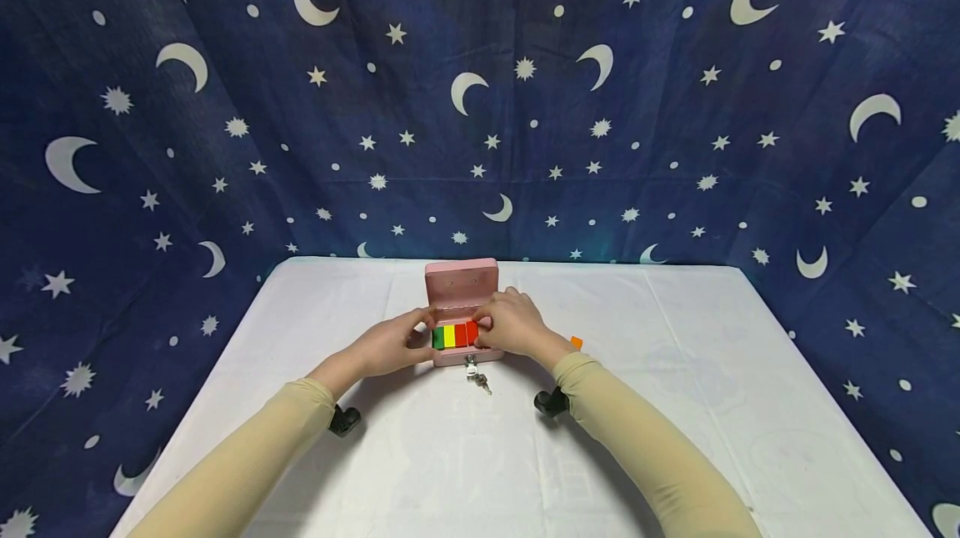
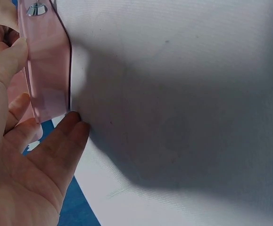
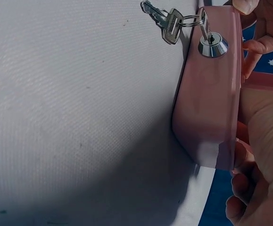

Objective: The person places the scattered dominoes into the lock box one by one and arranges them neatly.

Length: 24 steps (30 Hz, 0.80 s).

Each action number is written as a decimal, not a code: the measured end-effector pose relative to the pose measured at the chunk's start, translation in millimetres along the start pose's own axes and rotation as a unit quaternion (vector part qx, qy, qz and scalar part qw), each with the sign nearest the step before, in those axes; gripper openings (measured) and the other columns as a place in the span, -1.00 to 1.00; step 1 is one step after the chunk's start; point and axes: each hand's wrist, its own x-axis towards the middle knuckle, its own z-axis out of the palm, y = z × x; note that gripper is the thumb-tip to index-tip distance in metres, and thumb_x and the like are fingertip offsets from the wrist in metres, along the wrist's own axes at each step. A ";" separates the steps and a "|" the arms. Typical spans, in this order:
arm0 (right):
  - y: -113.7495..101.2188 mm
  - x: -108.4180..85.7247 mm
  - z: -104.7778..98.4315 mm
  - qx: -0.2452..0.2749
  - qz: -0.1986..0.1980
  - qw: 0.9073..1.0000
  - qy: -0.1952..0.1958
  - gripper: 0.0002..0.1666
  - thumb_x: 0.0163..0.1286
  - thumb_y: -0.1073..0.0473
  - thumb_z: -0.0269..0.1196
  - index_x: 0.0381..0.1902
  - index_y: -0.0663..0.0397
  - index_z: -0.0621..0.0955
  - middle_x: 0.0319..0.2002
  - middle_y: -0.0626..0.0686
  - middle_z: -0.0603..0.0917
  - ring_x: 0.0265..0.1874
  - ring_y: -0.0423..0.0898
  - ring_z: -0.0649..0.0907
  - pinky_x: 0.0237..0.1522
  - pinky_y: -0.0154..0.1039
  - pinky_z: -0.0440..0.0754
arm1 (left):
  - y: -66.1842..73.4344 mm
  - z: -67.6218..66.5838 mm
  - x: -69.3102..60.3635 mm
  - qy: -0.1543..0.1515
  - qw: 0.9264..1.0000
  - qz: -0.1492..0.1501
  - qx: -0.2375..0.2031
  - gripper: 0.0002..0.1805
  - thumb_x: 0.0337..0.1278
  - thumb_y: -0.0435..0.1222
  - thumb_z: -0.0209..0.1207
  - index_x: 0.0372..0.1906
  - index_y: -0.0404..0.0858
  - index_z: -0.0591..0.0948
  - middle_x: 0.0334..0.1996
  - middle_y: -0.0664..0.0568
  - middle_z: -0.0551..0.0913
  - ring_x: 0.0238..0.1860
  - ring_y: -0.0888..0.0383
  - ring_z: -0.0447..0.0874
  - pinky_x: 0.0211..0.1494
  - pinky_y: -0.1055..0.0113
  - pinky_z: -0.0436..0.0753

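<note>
An open pink metal box (image 1: 467, 359) stands on the table with its lid (image 1: 462, 284) raised at the back. Inside, a row shows a green block (image 1: 438, 338), a yellow block (image 1: 449, 336) and red blocks (image 1: 461, 334). My left hand (image 1: 386, 344) grips the box's left end, thumb at the front corner; in the left wrist view its fingers (image 2: 63, 141) lie against that end. My right hand (image 1: 517, 325) reaches over the right end and pinches the rightmost red block (image 1: 472, 332) between thumb and index finger. The right wrist view hides most of that block behind the rim.
Keys (image 1: 482, 382) hang from the lock (image 3: 213, 45) on the box's front. An orange block (image 1: 576, 342) lies on the white table (image 1: 450, 463), just beyond my right wrist. A dark blue cloth with moons and stars (image 1: 420, 146) hangs behind and along both sides.
</note>
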 end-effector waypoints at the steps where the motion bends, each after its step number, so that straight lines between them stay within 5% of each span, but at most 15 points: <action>1: -0.2 0.1 0.0 -0.002 -0.001 1.000 -0.001 -0.54 0.11 -0.14 0.51 -0.01 -0.23 0.78 -0.26 -0.15 0.62 -0.23 -0.10 0.41 -0.17 -0.18 0.38 | 0.1 0.0 0.0 0.000 1.000 -0.001 0.001 -0.52 0.22 0.00 0.36 0.11 -0.13 0.52 0.47 -0.07 0.37 0.09 0.05 0.65 0.18 0.06 0.58; 24: -3.5 4.1 2.1 -0.011 0.011 1.000 -0.017 -0.58 0.08 -0.12 0.53 -0.06 -0.25 0.79 -0.29 -0.17 0.59 -0.21 -0.11 0.41 -0.14 -0.19 0.37 | 0.1 0.3 0.2 0.002 1.000 -0.005 0.001 -0.52 0.20 0.01 0.37 0.08 -0.13 0.52 0.48 -0.10 0.36 0.07 0.07 0.68 0.15 0.08 0.59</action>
